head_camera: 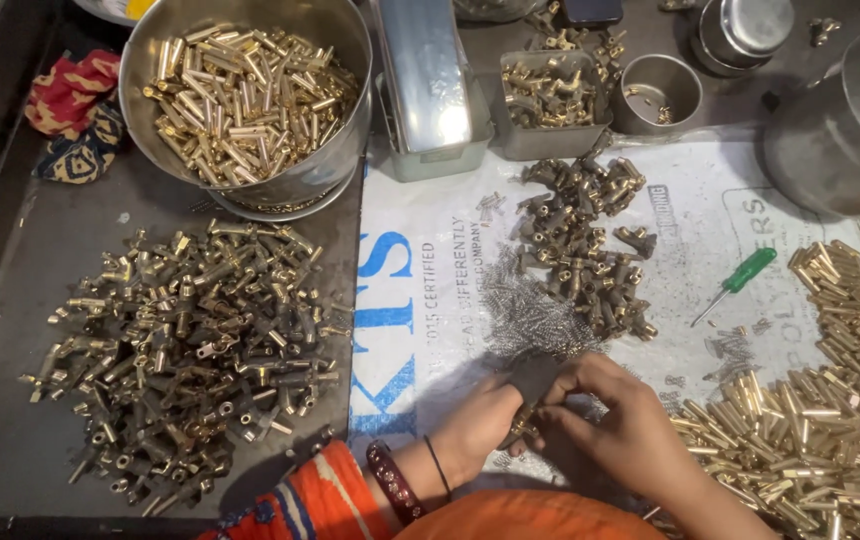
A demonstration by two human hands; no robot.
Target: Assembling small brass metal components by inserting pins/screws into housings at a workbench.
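— Held where, and why so close together?

— Near edge, centre. Left hand (480, 425) curled shut around a small brass fitting (522, 428), right hand (615, 420) pinched onto the same piece from the other side; looks braced for fine work, fingertips meeting over it. Whether a spring sits between the fingers: cannot tell.

— Supplies within reach?

— Heap of thin wire springs (530, 315) just beyond the knuckles, on the printed white sack (420, 300). Darker brass bodies (585, 245) farther back. Large pile of assembled-looking brass fittings (195, 350) to the left, brass tubes (830, 420) heaped to the right.

— Anything crowding the spot?

— Springs almost touching the hands; tubes near the right wrist. Green-handled screwdriver (735, 285) lying apart, right of centre. Steel bowl of tubes (245, 95) far left, small tins (555, 100) at the far edge, well apart.
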